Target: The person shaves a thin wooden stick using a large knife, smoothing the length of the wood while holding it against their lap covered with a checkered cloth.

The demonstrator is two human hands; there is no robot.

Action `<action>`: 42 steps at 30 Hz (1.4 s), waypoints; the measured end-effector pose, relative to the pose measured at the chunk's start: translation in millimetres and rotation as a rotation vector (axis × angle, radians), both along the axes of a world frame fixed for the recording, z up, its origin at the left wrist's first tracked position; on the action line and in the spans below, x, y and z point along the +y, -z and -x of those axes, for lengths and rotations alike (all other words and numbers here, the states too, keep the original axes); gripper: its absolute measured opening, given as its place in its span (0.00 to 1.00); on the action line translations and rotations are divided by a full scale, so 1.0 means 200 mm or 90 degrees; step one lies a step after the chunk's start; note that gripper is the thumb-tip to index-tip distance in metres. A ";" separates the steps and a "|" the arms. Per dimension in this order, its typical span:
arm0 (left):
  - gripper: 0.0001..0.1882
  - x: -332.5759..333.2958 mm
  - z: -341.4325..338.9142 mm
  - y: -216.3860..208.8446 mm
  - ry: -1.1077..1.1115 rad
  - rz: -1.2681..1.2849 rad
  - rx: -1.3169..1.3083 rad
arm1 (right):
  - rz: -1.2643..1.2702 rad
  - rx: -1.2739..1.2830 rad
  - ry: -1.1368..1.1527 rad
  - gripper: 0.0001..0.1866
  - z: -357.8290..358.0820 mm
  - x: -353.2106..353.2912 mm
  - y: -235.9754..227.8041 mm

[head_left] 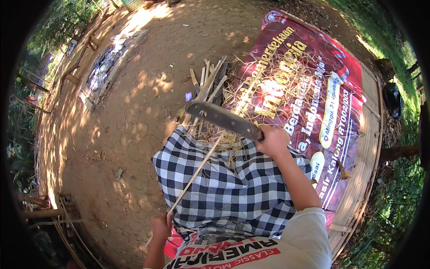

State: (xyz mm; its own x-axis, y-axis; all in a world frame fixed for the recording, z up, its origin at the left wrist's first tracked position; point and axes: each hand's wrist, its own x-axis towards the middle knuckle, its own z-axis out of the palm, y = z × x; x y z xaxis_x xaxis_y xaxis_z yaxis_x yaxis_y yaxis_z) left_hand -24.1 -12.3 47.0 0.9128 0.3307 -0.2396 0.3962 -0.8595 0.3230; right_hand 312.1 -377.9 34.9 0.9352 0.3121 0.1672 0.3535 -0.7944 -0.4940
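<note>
My right hand [274, 140] is wrapped round the handle of a machete [223, 119], whose broad dark blade points left and slightly up. Held in my closed left hand [161, 225], low on the left, is a long thin bamboo strip [195, 174]. It slants up and right over my lap toward the blade; whether the blade touches it I cannot tell. A black-and-white checked cloth [210, 193] covers my lap, with fine shavings [230, 154] on its far edge. Beyond the blade lies a pile of split bamboo pieces [207, 80], partly hidden by the machete.
To my right, a dark red printed banner [331, 134] covers part of a slatted bamboo platform [369, 130], with curly shavings [286, 80] scattered over it. Cracked bare earth [121, 148] stretches left. A black bag [393, 99] lies beyond the platform's right edge.
</note>
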 end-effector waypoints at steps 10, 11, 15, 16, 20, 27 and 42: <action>0.15 -0.15 -0.06 0.00 -0.060 0.046 -0.007 | 0.066 0.029 -0.188 0.16 0.07 0.14 0.14; 0.15 -0.15 -0.06 0.00 -0.057 0.036 -0.015 | 0.076 0.011 -0.169 0.16 0.05 0.13 0.16; 0.15 -0.13 -0.05 0.03 -0.036 0.009 -0.039 | 0.097 0.019 -0.040 0.14 -0.12 0.03 0.21; 0.15 -0.12 -0.05 0.03 -0.029 0.002 -0.046 | 0.087 0.026 0.010 0.14 -0.17 -0.01 0.21; 0.15 -0.12 -0.06 0.03 -0.021 -0.051 -0.031 | 0.118 0.058 0.047 0.12 -0.21 -0.05 0.19; 0.14 -0.12 -0.04 0.04 -0.013 -0.056 -0.039 | 0.096 0.039 -0.131 0.12 -0.02 0.14 0.06; 0.17 0.02 0.14 0.03 0.029 -0.076 -0.005 | 0.075 0.014 -0.114 0.14 -0.11 0.03 0.18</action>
State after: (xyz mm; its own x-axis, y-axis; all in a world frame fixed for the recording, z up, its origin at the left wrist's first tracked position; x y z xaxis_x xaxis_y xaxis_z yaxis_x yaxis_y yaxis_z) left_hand -51.8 -7.3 41.6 0.9295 0.3140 -0.1937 0.3531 -0.9092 0.2207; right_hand 334.6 -371.4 -0.5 0.8660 0.4898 0.1009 0.4847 -0.7722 -0.4109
